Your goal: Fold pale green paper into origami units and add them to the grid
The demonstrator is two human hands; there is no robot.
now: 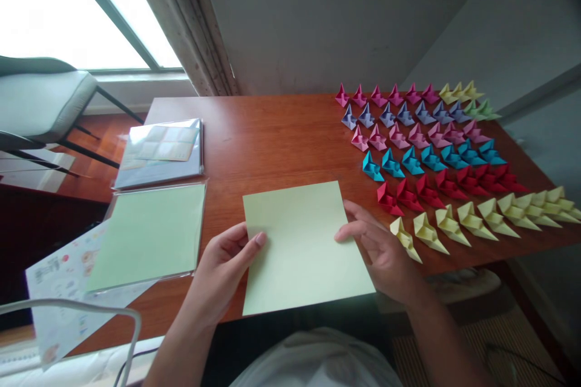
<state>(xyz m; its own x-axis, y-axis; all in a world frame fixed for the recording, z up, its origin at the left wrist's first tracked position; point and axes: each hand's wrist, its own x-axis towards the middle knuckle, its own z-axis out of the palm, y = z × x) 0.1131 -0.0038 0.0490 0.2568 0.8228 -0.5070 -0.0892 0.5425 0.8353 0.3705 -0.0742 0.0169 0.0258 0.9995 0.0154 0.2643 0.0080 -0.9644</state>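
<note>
A square sheet of pale green paper (304, 254) is held flat and slightly tilted above the front edge of the table. My left hand (231, 257) pinches its left edge, thumb on top and fingers underneath. At the right edge, my right hand (374, 248) grips the sheet, with a finger on its upper face and others behind. The sheet has no visible folds. Left of it lies a stack of light green paper (147, 236) in a clear wrapper.
Rows of folded paper boats, including yellow (449, 227), red (429, 190) and blue (411, 160) ones, cover the table's right side. A wrapped paper pack (122, 163) lies back left, above a printed sheet (59, 296). A white tube (91, 309) curves at lower left. A chair (49, 100) stands beyond.
</note>
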